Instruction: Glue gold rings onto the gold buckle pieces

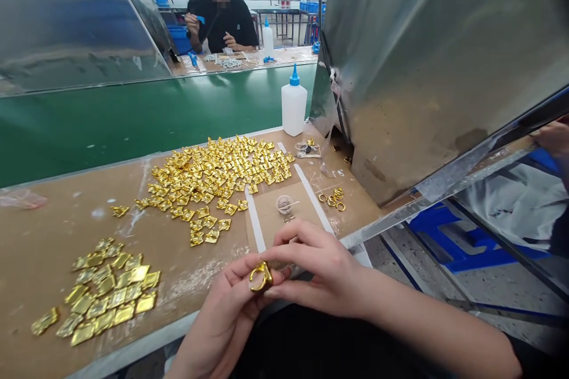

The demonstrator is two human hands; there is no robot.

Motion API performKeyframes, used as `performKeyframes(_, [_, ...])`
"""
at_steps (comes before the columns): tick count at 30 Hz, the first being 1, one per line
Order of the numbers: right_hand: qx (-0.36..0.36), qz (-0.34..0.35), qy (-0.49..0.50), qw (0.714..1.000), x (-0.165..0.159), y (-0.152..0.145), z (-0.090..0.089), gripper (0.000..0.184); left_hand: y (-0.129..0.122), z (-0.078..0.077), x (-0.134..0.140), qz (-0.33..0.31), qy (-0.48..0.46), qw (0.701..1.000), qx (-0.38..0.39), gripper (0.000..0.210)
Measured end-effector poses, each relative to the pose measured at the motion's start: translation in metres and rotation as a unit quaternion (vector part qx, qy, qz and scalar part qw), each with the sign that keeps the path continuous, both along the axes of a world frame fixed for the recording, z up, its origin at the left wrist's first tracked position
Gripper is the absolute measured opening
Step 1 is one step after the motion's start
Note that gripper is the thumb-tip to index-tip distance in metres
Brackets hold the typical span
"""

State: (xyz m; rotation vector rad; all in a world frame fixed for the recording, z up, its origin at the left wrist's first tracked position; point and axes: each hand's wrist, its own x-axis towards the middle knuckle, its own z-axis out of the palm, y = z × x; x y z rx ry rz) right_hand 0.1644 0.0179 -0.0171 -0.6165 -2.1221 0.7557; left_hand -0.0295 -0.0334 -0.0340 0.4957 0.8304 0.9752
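Close to my body, above the table's near edge, my left hand (237, 296) and my right hand (317, 269) meet around a shiny gold ring (260, 277). Both sets of fingers are closed on it, and part of the ring is hidden by them. Beyond my hands a small clear cup (284, 204) with a thin stick in it stands on a cardboard sheet (306, 213). Left of them lies a group of flat gold rectangular pieces (124, 312). A wide heap of small gold pieces (213, 171) spreads farther back.
Several gold rings (332, 198) lie at the right, beside a large metal hood (422, 70). A white bottle with a blue tip (294, 106) stands at the back edge. Past it runs a green belt (111, 124). A person in black (240, 23) works across from me.
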Motion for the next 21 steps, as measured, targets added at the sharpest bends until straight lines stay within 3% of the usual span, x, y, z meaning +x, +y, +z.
performKeyframes(3, [0.052, -0.035, 0.018, 0.998, 0.001, -0.003, 0.003, 0.033, -0.003, -0.002, -0.002, 0.008, 0.01, 1.0, 0.011, 0.016])
performKeyframes(5, [0.063, -0.063, 0.059, 0.994, 0.001, -0.009, 0.003, 0.027, -0.005, -0.003, -0.002, 0.059, 0.032, 0.998, 0.018, 0.018])
performKeyframes(7, [-0.007, -0.064, 0.105, 0.992, -0.003, -0.016, 0.001, 0.018, -0.007, -0.003, -0.001, 0.132, 0.074, 0.988, 0.043, 0.024])
performKeyframes(8, [-0.084, -0.053, 0.128, 0.987, -0.006, -0.02, -0.001, 0.015, -0.008, -0.003, 0.0, 0.162, 0.101, 0.98, 0.064, 0.027])
performKeyframes(10, [-0.301, -0.021, 0.176, 0.937, -0.015, -0.025, -0.005, 0.018, -0.011, -0.003, 0.003, 0.201, 0.157, 0.96, 0.115, 0.028])
performKeyframes(12, [-0.494, 0.02, 0.22, 0.841, -0.025, -0.027, -0.01, 0.03, -0.013, -0.002, 0.006, 0.223, 0.203, 0.939, 0.163, 0.024])
performKeyframes(13, [-0.557, 0.042, 0.238, 0.795, -0.028, -0.027, -0.012, 0.035, -0.014, -0.003, 0.008, 0.232, 0.221, 0.929, 0.187, 0.021])
performKeyframes(14, [-0.598, 0.062, 0.253, 0.758, -0.032, -0.027, -0.013, 0.039, -0.014, -0.004, 0.008, 0.234, 0.238, 0.918, 0.213, 0.018])
performKeyframes(16, [-0.636, 0.087, 0.279, 0.715, -0.035, -0.027, -0.015, 0.044, -0.015, -0.006, 0.006, 0.221, 0.269, 0.899, 0.267, 0.013])
performKeyframes(21, [-0.664, 0.127, 0.323, 0.662, -0.036, -0.031, -0.017, 0.041, -0.01, -0.009, -0.005, 0.178, 0.32, 0.869, 0.333, 0.01])
